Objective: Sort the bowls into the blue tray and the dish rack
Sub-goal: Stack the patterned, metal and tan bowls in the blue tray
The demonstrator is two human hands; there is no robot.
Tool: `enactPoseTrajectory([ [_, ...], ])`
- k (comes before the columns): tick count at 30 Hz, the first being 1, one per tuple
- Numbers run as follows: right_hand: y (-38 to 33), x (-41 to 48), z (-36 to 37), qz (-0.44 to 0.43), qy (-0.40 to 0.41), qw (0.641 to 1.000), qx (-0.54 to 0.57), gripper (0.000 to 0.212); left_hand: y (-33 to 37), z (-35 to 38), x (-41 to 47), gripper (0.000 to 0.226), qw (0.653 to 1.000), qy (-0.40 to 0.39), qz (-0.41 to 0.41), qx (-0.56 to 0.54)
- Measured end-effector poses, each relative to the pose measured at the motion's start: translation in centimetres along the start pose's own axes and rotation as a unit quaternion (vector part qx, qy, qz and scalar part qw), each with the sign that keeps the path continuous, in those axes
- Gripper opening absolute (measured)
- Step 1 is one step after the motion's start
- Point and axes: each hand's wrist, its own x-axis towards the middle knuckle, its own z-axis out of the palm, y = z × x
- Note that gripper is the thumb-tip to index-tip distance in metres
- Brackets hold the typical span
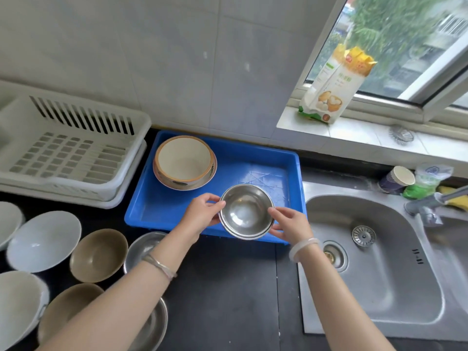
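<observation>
Hands meet on a nested stack of round, shiny stainless-steel bowls (245,211), held level over the near edge of the rectangular blue plastic tray (266,160). From where I stand the stack looks clear of the tray floor, though I cannot tell whether its underside brushes the near rim.

The step in hand seems to be setting these bowls into the tray. To do it well, I would carry them a little farther in, past the near rim, and lower them flat onto the bare floor on the right. That keeps them apart from the cream ceramic bowl with the orange rim (183,158), which sits on a plate in the far left corner. Both sides should come down together, so the nested bowls do not slide against each other or clatter.

The left hand (202,211) has its grip narrowly closed, thumb and fingertips pinching the left rim of the stack. The right hand (291,224) does the same on the right rim, fingers curled about the edge. Neither palm is under the load.

The white slotted plastic dish rack (68,148) stands far left on the dark table (228,287). Waiting on the near left are a pale glazed bowl (44,240) and a brown bowl (98,254).
</observation>
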Motion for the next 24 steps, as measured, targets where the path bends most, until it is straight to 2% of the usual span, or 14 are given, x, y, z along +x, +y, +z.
enactPoseTrajectory([
  [6,-1.4,6.4,0.2,0.015,-0.008,1.0,-0.005,0.031,0.4,2.7,4.7,0.024,0.998,0.058,-0.002,-0.021],
  [11,-1.0,11.1,0.9,0.033,-0.001,0.999,-0.004,0.033,-0.6,3.9,8.0,0.02,0.992,0.094,-0.039,-0.076],
  [15,-0.5,13.4,1.8,0.046,-0.009,0.999,-0.011,0.038,-1.0,4.4,9.5,0.027,0.984,0.107,-0.078,-0.122],
  [24,-0.4,16.3,3.4,0.029,-0.013,0.999,-0.005,0.034,-1.7,4.8,11.5,0.028,0.975,0.132,-0.052,-0.169],
])
